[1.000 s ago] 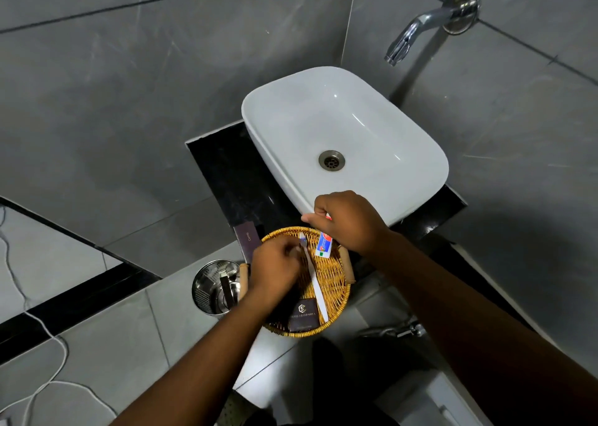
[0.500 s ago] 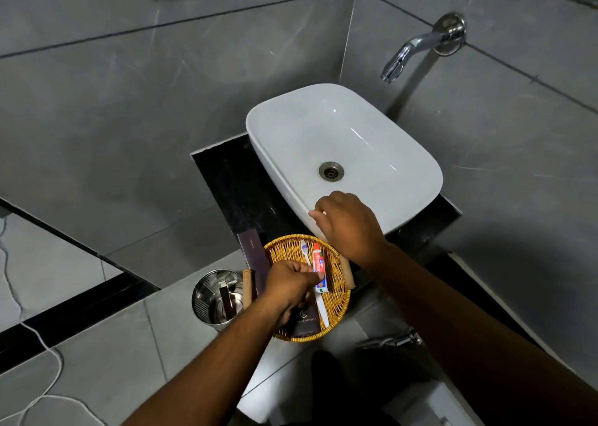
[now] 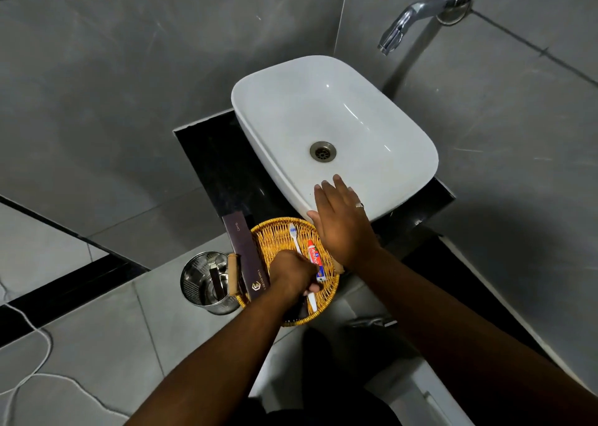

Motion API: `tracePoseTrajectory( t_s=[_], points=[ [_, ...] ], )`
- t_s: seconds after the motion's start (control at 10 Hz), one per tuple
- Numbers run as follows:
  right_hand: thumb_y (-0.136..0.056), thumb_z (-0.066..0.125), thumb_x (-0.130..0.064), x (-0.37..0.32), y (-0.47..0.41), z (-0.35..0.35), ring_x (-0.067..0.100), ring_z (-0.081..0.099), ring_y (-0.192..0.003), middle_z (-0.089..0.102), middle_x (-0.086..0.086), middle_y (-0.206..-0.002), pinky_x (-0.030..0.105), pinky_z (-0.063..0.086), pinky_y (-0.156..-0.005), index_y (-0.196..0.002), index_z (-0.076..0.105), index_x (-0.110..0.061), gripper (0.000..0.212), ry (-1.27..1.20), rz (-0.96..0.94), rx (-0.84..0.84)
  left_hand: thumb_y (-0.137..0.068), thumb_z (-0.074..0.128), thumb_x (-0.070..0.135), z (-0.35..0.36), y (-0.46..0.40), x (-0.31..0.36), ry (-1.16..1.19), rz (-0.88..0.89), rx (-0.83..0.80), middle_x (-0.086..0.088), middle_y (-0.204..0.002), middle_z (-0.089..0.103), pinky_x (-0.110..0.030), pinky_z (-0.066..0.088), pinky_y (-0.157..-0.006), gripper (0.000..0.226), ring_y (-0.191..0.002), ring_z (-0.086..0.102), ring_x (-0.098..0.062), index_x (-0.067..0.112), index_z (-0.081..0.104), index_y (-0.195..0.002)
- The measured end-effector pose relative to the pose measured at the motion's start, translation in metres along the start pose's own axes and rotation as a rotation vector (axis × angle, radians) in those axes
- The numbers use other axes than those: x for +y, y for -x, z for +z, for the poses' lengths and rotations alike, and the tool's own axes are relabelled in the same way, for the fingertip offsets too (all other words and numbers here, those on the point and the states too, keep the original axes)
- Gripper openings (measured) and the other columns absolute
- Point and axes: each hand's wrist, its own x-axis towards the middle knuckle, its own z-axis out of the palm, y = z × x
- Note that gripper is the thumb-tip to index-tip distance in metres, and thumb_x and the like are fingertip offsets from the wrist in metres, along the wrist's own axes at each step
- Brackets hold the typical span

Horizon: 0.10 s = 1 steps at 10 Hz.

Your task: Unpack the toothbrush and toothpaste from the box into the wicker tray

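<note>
Everything sits relative to the wicker tray [image 3: 275, 231]. The toothbrush [image 3: 296, 239] lies inside it, long axis running from the bristle end near the tray's sink-side rim toward the person, and the toothpaste [image 3: 314, 259] lies just beside it, nearly parallel. The left hand [image 3: 291, 275] is curled over the near end of the brush handle; whether it grips the handle or the dark box [image 3: 301, 309] beneath, I cannot tell. The right hand [image 3: 341, 228] hovers flat and open-fingered, holding nothing, over the tray's sink-side edge. The left is nearer, so removing the box likely falls to it.
</note>
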Motion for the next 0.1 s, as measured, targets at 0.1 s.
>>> tracePoseTrajectory(
  t_s=[0.1],
  points=[
    [-0.098, 0.048, -0.032, 0.0017, -0.0013, 0.0017, 0.04, 0.036, -0.136, 0.053, 0.023, -0.136, 0.055, 0.035, -0.108, -0.13, 0.048, 0.002, 0.047, 0.016, 0.011, -0.008, -0.085, 0.066, 0.015, -0.0035, -0.0023, 0.0058, -0.206, 0.081, -0.033, -0.008, -0.046, 0.067, -0.016, 0.05, -0.044, 0.021, -0.043, 0.066, -0.015, 0.002, 0.073, -0.071]
  ],
)
